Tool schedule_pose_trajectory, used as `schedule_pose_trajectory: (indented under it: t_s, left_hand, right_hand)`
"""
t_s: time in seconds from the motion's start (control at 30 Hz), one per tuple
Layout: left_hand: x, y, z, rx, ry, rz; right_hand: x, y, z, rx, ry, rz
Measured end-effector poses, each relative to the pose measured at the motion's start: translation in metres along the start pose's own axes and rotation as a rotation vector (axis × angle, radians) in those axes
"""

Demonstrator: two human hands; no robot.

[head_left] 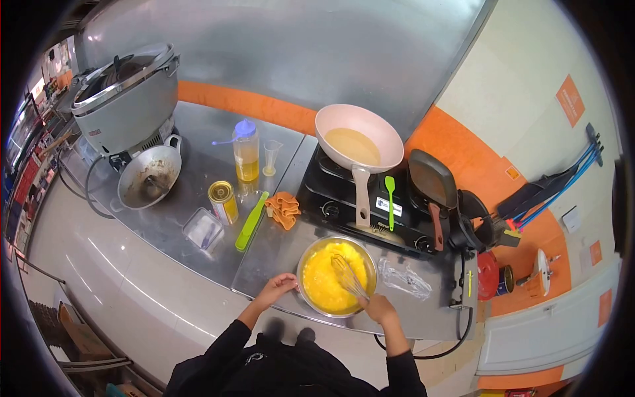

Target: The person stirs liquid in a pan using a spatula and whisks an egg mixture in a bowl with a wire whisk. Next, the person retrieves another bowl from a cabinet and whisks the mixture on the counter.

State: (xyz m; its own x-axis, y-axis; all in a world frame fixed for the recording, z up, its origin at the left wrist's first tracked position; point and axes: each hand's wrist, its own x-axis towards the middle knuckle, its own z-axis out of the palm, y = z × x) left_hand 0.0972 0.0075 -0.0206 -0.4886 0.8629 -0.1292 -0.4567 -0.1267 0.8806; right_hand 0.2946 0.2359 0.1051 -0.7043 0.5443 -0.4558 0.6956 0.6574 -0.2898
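A metal mixing bowl (372,255) full of yellow beaten egg (321,274) stands near the counter's front edge. My right hand (379,309) is closed round the handle of a wire whisk (348,274), whose wires dip into the egg. At the bowl's left rim, the fingertips of my left hand (279,288) are pressed together against the edge; their exact grip is small in view. Crumpled clear plastic wrap (407,279) lies to the right of the bowl. Behind it, a pink frying pan (324,126) with thin liquid inside sits on the black gas stove (317,192).
Left on the counter are an orange cloth (283,210), a green-handled utensil (252,221), a can (223,202), an oil bottle (247,155), a plastic container (203,229), a wok (135,175) and a rice cooker (126,112). A green spatula (390,202) and square pan (431,177) are on the stove.
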Motion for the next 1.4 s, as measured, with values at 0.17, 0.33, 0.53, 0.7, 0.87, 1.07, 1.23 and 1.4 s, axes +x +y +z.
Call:
schedule_pose_trajectory:
  t_s: [0.17,0.33,0.53,0.7,0.87,1.07,1.23,1.4]
  left_hand:
    - [0.003,0.008,0.001,-0.006,-0.011,0.014]
    - [0.001,0.003,-0.001,0.015,-0.011,0.008]
    - [0.000,0.007,0.003,0.016,0.014,-0.005]
    - [-0.004,0.002,0.004,0.034,0.013,-0.006]
    - [0.001,0.002,0.004,0.012,0.009,0.015]
    - [0.004,0.004,0.001,-0.004,0.010,0.030]
    - [0.001,0.006,0.003,0.010,0.010,0.014]
    - [-0.001,0.000,0.004,0.036,0.024,-0.001]
  right_hand:
    - [-0.002,-0.006,-0.025,-0.008,-0.060,-0.011]
    - [-0.005,-0.006,-0.030,-0.038,-0.118,-0.074]
    - [0.000,-0.006,-0.023,-0.054,-0.135,-0.017]
    - [0.004,0.013,-0.004,-0.013,-0.038,-0.043]
    - [-0.004,0.001,-0.030,0.109,-0.136,0.101]
    - [-0.012,-0.009,-0.039,0.031,-0.140,0.114]
    - [-0.004,0.014,-0.021,0.037,-0.110,0.065]
    - [-0.008,0.007,-0.015,0.139,-0.134,0.173]
